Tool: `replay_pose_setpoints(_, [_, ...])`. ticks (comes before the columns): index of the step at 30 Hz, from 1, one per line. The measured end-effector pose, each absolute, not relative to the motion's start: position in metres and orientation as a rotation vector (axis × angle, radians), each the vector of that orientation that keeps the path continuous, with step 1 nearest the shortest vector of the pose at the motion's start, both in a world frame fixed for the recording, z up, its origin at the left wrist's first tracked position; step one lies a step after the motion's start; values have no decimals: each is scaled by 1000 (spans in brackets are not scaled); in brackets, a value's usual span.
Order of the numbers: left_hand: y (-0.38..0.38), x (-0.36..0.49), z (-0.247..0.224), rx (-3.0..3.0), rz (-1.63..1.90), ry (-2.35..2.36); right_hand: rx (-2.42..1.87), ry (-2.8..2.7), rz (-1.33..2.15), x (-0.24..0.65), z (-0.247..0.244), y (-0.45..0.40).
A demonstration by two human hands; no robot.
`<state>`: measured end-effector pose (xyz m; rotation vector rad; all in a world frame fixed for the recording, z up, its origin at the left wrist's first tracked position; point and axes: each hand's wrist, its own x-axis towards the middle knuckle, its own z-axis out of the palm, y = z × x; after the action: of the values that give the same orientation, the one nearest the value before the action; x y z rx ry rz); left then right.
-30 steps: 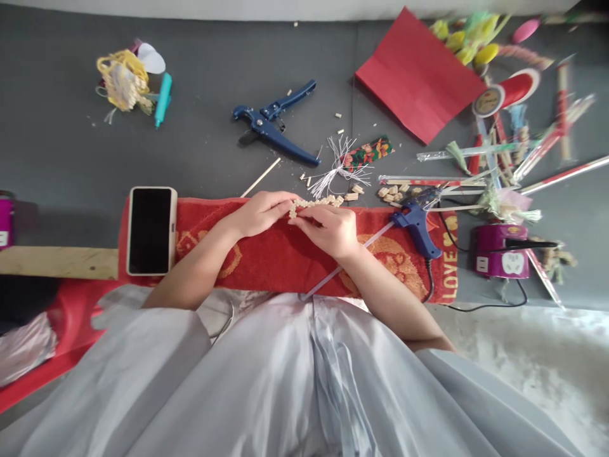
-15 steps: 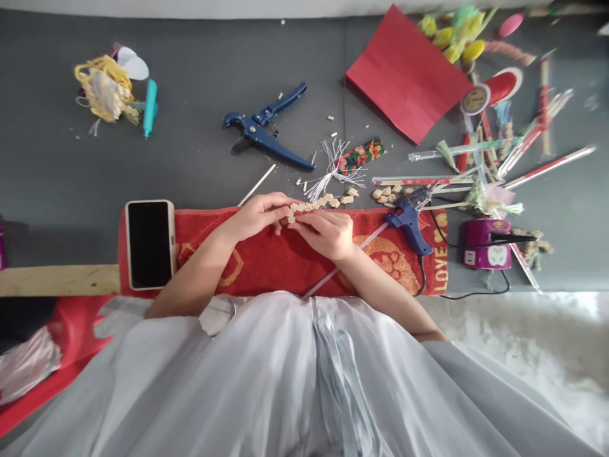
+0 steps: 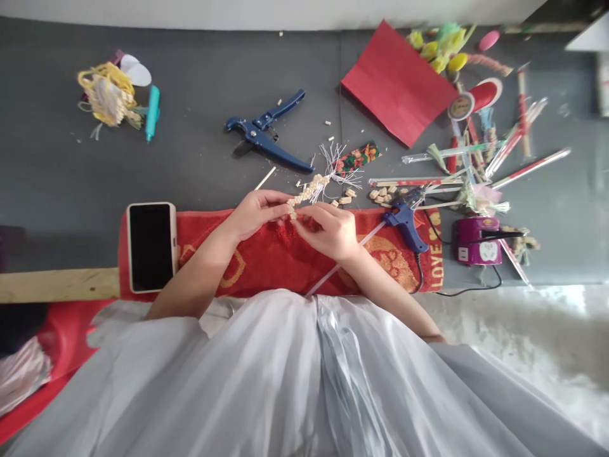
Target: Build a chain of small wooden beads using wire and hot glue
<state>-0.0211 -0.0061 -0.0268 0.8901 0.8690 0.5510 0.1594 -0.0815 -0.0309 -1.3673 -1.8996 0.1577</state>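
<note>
A pale beaded strip [image 3: 308, 192] slants up and right from between the two hands, with loose white threads [image 3: 335, 166] at its far end. My left hand [image 3: 262, 214] pinches the strip's lower left end between thumb and fingers. From the right, my right hand [image 3: 332, 230] has its closed fingertips on the same end. Both hands are over a red towel [image 3: 280, 266]. Small pale pieces [image 3: 380, 193] lie just beyond the towel, and a blue glue gun [image 3: 404, 222] rests on its right part.
A phone [image 3: 151, 247] lies on the towel's left end. Beyond are a blue cutter [image 3: 269, 141], red paper [image 3: 399, 82] and a thread spool [image 3: 476, 99]. Wrapped sticks [image 3: 516, 139] and a purple power socket [image 3: 479, 241] with a cable are at the right.
More of the beaded strip shows above the hands, now slanting up toward the threads. My right hand's fingers have shifted slightly. The whole view has moved a little.
</note>
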Motion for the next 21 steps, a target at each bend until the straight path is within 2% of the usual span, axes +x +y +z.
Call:
replay_pose_setpoints(11, [-2, -13, 1, 865, 745, 926, -1197, -1767, 461, 162, -11, -52])
replay_pose_setpoints(21, [18, 16, -5, 795, 863, 909, -1065, -1579, 358, 176, -29, -33])
